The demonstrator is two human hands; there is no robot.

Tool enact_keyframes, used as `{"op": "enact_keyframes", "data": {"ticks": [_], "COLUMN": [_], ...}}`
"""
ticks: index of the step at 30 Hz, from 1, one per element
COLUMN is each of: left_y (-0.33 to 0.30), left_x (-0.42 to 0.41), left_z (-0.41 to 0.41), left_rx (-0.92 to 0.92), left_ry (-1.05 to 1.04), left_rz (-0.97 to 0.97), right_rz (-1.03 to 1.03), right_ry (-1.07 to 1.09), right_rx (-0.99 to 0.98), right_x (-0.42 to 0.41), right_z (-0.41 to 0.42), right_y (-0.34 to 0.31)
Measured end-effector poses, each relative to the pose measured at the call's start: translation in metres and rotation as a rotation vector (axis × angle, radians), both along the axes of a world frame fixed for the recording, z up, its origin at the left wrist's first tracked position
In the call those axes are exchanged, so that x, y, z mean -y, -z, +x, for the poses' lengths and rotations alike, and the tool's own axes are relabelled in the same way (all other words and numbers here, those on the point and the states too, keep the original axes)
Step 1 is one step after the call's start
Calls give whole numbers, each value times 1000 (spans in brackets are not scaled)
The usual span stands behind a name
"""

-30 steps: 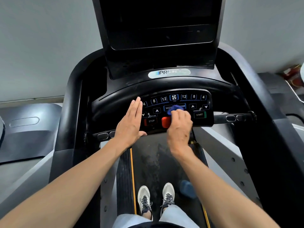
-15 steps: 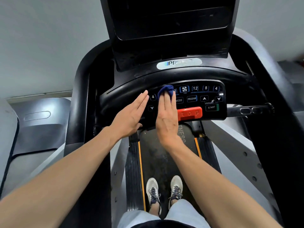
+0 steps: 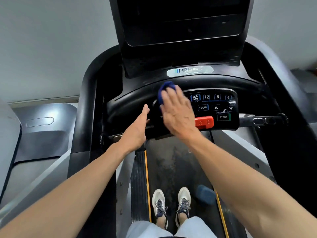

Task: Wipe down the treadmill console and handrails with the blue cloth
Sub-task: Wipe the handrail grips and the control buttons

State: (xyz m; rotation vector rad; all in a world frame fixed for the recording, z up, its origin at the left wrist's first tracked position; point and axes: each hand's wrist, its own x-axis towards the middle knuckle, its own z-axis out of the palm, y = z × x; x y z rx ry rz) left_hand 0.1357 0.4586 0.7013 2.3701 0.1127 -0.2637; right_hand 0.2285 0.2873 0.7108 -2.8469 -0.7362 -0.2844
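Note:
The treadmill console [image 3: 221, 107] is a black button panel with a red stop key [image 3: 205, 122] and a dark screen [image 3: 181, 23] above it. My right hand [image 3: 178, 110] lies flat with straight fingers, pressing the blue cloth [image 3: 164, 92] against the panel's upper left part and the curved black bar [image 3: 130, 98]. Most of the cloth is under my fingers. My left hand [image 3: 137, 129] is flat, fingers straight, resting against the panel's left edge. A handrail grip [image 3: 264, 120] with oval sensors sticks out at the right.
My two feet in white shoes [image 3: 171, 203] stand on the dark belt [image 3: 171, 160]. A blue object [image 3: 205, 194] lies on the belt by my right foot. Black side rails [image 3: 85, 109] flank the console. A grey neighbouring machine [image 3: 41, 134] sits to the left.
My right hand has slid the cloth up and left across the panel, from the stop key area to the top left corner. My left hand has stayed beside the panel's left edge.

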Motion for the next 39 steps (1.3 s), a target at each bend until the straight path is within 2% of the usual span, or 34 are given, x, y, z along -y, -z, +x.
{"op": "enact_keyframes", "data": {"ticks": [3, 5, 9, 14, 18, 23, 27, 31, 35, 37, 39], "left_y": [-3, -4, -5, -11, -11, -15, -16, -17, -21, -20, -17], "left_x": [-3, -4, -3, -4, 5, 24, 24, 23, 32, 41, 51], "left_z": [-5, -7, -4, 7, 15, 20, 21, 25, 30, 36, 45], "left_rx": [17, 26, 51, 48, 112, 73, 73, 108, 125, 210, 314], "left_ry": [-6, -30, -74, -141, -110, -95, -142, -178, -289, -323, -264], "left_rz": [-23, 0, 75, 83, 49, -13, -48, -88, 37, 100, 178], "right_rz": [51, 65, -75, -133, -137, -119, 52, 28, -51, -102, -97], "right_ry": [169, 186, -230, -364, -188, 95, 302, -20, -259, -280, -197], "right_rx": [-41, -16, 39, 42, 14, -96, -155, -158, -146, -90, -64], "right_x": [14, 0, -37, -19, 18, 106, 68, -5, -2, 24, 56], "right_z": [10, -1, -22, 1, 25, 57, 42, -3, 4, 25, 47], "right_y": [-5, -7, 3, -4, -17, -20, -17, -11, -11, -12, -16]}}
